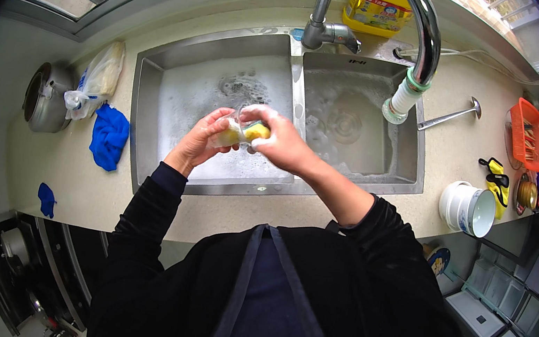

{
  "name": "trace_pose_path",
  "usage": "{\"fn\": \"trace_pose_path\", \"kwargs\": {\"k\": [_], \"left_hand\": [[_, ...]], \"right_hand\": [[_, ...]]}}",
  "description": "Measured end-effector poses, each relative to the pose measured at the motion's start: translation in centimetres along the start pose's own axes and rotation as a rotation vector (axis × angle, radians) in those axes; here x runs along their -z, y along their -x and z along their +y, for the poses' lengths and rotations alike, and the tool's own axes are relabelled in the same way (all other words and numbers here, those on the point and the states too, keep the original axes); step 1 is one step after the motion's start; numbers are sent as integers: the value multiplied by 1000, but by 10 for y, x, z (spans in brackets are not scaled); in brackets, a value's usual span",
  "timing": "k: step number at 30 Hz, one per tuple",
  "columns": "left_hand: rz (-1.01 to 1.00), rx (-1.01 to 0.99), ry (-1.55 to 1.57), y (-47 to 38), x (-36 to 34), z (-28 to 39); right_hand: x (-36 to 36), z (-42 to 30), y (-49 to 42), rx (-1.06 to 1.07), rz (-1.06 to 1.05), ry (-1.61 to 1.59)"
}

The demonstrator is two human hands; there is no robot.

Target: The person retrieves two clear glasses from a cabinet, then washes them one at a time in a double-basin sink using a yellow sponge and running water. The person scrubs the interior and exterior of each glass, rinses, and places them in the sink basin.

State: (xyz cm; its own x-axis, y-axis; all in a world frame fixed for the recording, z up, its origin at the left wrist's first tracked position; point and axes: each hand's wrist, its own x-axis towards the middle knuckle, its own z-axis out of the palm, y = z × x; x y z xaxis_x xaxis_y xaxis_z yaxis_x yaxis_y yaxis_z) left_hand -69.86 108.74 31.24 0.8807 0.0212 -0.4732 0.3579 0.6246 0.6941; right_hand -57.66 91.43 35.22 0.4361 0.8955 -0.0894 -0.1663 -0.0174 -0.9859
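My left hand [201, 137] grips a clear drinking glass [231, 130] tilted on its side, with its mouth toward my right. A yellow and green sponge [257, 132] is in my right hand [279, 139], pressed at the mouth of the glass. Foam coats the right fingers. Something yellowish shows through the glass wall; I cannot tell whether it is more of the sponge. Both hands are above the left basin [190, 103] of a stainless steel double sink, which holds foamy water. Cloudy water with some suds also stands in the right basin [362, 151].
A chrome faucet [429, 45] with a white filter tip arches over the right basin. A ladle [450, 115], an orange basket [528, 135] and stacked white bowls [469, 208] stand right. Left are a blue cloth [109, 137], a metal pot [50, 99] and a plastic bag [101, 76]. A yellow detergent jug [380, 6] stands behind.
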Motion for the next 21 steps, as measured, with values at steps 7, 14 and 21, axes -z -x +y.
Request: {"fn": "trace_pose_path", "kwargs": {"k": [7, 14, 21], "left_hand": [[34, -57, 24, -4, -4, -12], [-172, 102, 505, -5, 13, -25], [-99, 100, 477, 0, 27, -25]], "right_hand": [[7, -11, 3, 4, -273, 450], [65, -28, -5, 151, 122, 475], [210, 128, 3, -484, 303, 1202]]}}
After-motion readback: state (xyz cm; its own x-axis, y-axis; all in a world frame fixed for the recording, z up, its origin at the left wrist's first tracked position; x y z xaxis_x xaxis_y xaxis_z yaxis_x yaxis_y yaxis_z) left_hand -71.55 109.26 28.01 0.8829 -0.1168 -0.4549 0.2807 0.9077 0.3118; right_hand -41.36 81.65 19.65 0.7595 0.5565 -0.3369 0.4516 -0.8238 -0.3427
